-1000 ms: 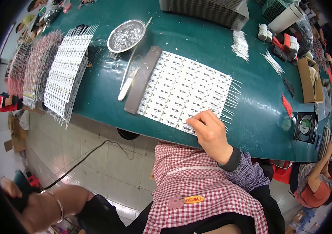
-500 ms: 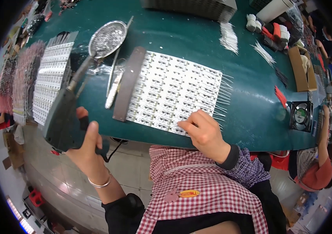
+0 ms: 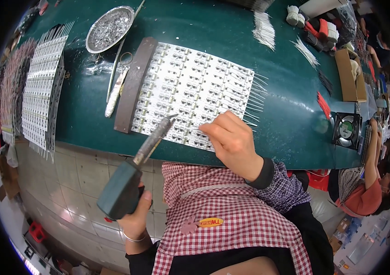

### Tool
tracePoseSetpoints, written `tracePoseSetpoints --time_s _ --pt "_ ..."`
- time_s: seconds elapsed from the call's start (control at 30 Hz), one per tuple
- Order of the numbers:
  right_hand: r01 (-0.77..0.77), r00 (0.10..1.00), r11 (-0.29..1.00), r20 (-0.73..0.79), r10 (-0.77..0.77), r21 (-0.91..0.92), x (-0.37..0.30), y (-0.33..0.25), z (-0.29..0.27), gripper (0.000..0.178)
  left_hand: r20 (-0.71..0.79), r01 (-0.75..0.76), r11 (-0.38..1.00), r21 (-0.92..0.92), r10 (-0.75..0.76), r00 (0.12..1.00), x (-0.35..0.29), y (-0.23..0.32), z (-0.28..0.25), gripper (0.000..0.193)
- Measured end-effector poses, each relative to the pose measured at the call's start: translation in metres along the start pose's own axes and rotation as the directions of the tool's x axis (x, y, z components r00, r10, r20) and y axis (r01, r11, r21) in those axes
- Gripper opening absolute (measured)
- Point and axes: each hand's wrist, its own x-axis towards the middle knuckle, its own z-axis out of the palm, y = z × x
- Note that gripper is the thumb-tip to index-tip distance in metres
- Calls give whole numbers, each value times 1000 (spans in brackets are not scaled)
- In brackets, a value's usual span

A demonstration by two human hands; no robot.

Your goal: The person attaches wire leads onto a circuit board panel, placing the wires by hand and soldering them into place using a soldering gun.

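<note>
Clenched around the handle of a dark green soldering gun [image 3: 120, 189], the left hand [image 3: 135, 220] points its metal tip up and over the near left part of the white circuit-board panel [image 3: 190, 91]. Whether the tip touches the panel cannot be told. One second ago that hand and the gun were low, well to the left of the panel and blurred; half a second ago the gun was upright beyond the panel's left side, its tip by the rim of the metal bowl [image 3: 90, 45]. Now it has swung across, and the tip is near the right hand.

The right hand [image 3: 231, 140] has stayed at the panel's near edge, toward its right corner, with thumb and forefinger drawn together in a pinch; whether anything is caught between them cannot be made out. White wires [image 3: 257, 94] still stick out past the panel's right edge, as in both earlier views.

The panel lies flat on the green table [image 3: 291, 142], and the brown bar [image 3: 133, 87] runs along its left edge as before. Just left of the panel, past the bar, is a white-wrapped stick [image 3: 115, 94]; the bowl of silvery scraps sits beyond the panel's far left corner. Well to the panel's left stand more panels [image 3: 43, 91]; well to its right is a black fan [image 3: 346, 130].
</note>
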Motion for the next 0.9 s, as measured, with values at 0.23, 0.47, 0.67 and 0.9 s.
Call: tracePoseSetpoints --time_s 0.23,0.47,0.67,0.9 --pt "23 1000 1000 20 -22 -16 -2 0 3 24 134 -36 968 250 3 991 -25 -23 3 32" --pt "22 1000 999 21 -21 -27 -2 -2 4 24 147 -212 894 395 166 975 -24 -35 7 21" --pt "26 1000 999 13 -26 -37 -4 -1 5 25 190 -284 868 407 223 956 -18 -34 11 20" --pt "32 999 997 0 -32 -67 -4 -2 6 25 222 -267 869 417 187 957 -17 -28 11 17"
